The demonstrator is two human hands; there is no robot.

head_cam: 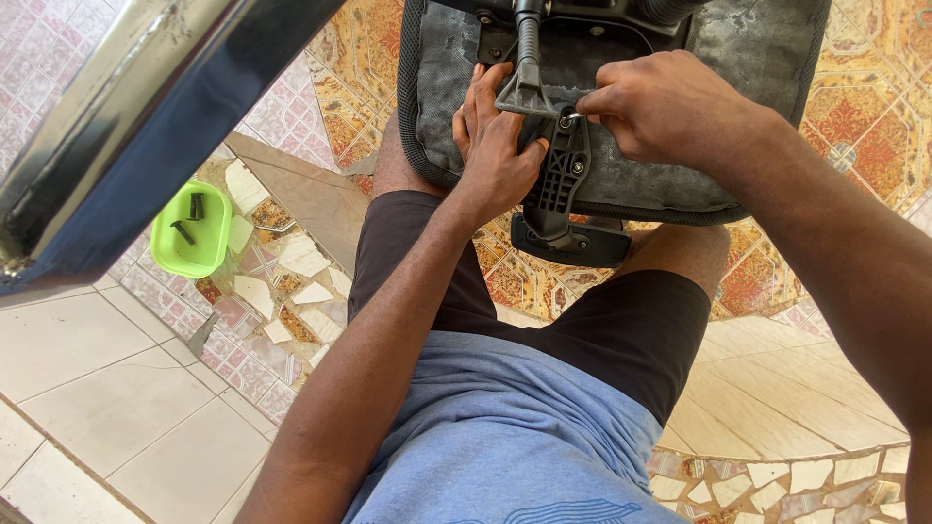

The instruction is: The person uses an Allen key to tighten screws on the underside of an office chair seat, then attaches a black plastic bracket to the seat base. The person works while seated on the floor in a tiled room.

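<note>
An upturned office chair seat (680, 165), grey underneath with a black mesh edge, rests against my knees. A black plastic armrest bracket (561, 184) lies across it, its armrest pad (573, 243) hanging below the seat edge. My left hand (495, 146) presses flat on the seat and steadies the bracket's left side. My right hand (660, 102) pinches a small metal tool (575, 115) at a bolt in the top of the bracket. A black lever (527, 68) sticks out just above.
A green plastic tray (216, 243) holding two black bolts (189, 218) sits on the mosaic tile floor to my left. A dark metal and blue bar (146, 116) crosses the upper left. White tiles lie at the lower left.
</note>
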